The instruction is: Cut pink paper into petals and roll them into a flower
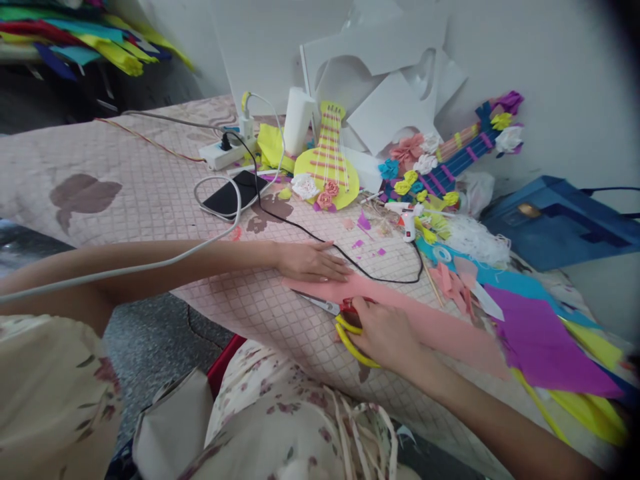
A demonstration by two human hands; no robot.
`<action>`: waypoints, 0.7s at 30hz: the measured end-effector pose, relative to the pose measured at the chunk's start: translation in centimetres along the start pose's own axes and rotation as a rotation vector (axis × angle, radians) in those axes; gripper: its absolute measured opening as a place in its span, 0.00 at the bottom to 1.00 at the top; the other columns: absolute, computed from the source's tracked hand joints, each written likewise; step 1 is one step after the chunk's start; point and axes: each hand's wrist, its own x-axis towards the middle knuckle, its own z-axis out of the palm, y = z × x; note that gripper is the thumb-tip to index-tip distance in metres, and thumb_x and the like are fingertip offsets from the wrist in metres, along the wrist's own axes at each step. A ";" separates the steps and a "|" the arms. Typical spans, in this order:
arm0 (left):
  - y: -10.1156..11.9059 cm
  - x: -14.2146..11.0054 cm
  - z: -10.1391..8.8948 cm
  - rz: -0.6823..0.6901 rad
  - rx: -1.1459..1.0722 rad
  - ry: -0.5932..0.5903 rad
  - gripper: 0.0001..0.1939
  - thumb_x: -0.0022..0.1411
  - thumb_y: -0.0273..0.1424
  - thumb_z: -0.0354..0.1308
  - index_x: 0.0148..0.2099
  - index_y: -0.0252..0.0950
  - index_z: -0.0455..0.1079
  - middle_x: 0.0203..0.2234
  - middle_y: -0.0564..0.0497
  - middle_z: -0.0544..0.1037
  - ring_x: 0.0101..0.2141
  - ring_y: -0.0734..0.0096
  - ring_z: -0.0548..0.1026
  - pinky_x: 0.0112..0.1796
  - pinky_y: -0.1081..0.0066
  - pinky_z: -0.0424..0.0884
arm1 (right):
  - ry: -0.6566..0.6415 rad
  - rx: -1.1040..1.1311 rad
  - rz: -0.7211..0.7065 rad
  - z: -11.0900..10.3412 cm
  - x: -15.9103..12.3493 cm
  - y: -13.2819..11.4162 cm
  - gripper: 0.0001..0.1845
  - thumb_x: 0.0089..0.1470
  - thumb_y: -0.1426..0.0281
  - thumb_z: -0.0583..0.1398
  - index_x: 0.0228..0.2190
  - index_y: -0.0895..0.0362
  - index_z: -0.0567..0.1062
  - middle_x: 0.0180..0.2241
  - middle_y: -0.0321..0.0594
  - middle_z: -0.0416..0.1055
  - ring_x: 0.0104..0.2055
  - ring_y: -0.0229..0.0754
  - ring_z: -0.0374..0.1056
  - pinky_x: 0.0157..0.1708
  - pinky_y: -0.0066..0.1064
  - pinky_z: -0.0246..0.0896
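Observation:
A long strip of salmon-pink crepe paper [440,323] lies along the near side of the table. My left hand [313,262] rests flat on its left end, fingers stretched out. My right hand [387,333] grips scissors [320,302] with red and yellow handles. Their blades point left along the strip's near edge, close below my left hand. Whether the blades are cutting into the paper I cannot tell. Beyond my hands stands a yellow paper guitar [330,163] with white strings and paper flowers.
A black cable [360,267] runs past my left hand to a white glue gun [409,220]. A white cable [175,260] crosses over my left forearm. Behind are a phone [235,195], a power strip [220,157] and a blue paper guitar [460,160]. Purple paper [545,340] lies right.

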 end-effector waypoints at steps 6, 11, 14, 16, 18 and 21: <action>0.1 0.1 -0.1 -0.039 -0.048 0.013 0.22 0.64 0.32 0.46 0.60 0.48 0.59 0.59 0.53 0.62 0.61 0.67 0.55 0.60 0.61 0.30 | -0.031 0.044 0.026 -0.6 0.2 -0.3 0.26 0.52 0.48 0.52 0.36 0.59 0.67 0.32 0.49 0.74 0.35 0.51 0.72 0.29 0.33 0.57; 0.3 0.2 -0.2 -0.072 -0.065 -0.011 0.23 0.63 0.32 0.46 0.61 0.47 0.60 0.60 0.53 0.61 0.61 0.67 0.54 0.60 0.62 0.29 | -0.053 0.046 0.028 -0.8 0.6 -0.7 0.24 0.52 0.49 0.53 0.36 0.58 0.66 0.33 0.48 0.74 0.36 0.51 0.72 0.29 0.32 0.56; 0.1 0.2 -0.1 -0.040 -0.038 -0.027 0.24 0.64 0.32 0.44 0.62 0.45 0.57 0.61 0.51 0.59 0.62 0.67 0.52 0.60 0.61 0.26 | -0.021 0.042 0.006 -0.6 0.9 -0.9 0.22 0.52 0.51 0.54 0.35 0.58 0.66 0.33 0.47 0.74 0.35 0.50 0.72 0.27 0.31 0.55; 0.1 0.1 0.0 -0.036 -0.020 -0.042 0.24 0.65 0.32 0.43 0.63 0.44 0.56 0.61 0.51 0.58 0.62 0.67 0.52 0.60 0.61 0.25 | -0.004 0.027 -0.004 -0.5 0.9 -0.9 0.21 0.52 0.52 0.55 0.36 0.58 0.66 0.32 0.46 0.75 0.33 0.51 0.72 0.26 0.31 0.54; 0.1 0.1 -0.1 -0.051 -0.018 -0.046 0.24 0.65 0.32 0.43 0.63 0.44 0.56 0.61 0.51 0.58 0.62 0.68 0.51 0.60 0.61 0.25 | -0.003 0.004 -0.009 -0.3 0.9 -0.9 0.20 0.52 0.53 0.55 0.36 0.57 0.66 0.30 0.45 0.75 0.32 0.51 0.72 0.24 0.31 0.53; 0.2 0.1 -0.1 -0.079 -0.038 -0.048 0.24 0.64 0.32 0.44 0.62 0.45 0.57 0.61 0.53 0.58 0.62 0.68 0.51 0.60 0.62 0.26 | -0.010 -0.010 -0.015 -0.3 0.8 -0.8 0.19 0.53 0.54 0.55 0.36 0.57 0.66 0.29 0.44 0.75 0.31 0.50 0.72 0.24 0.30 0.52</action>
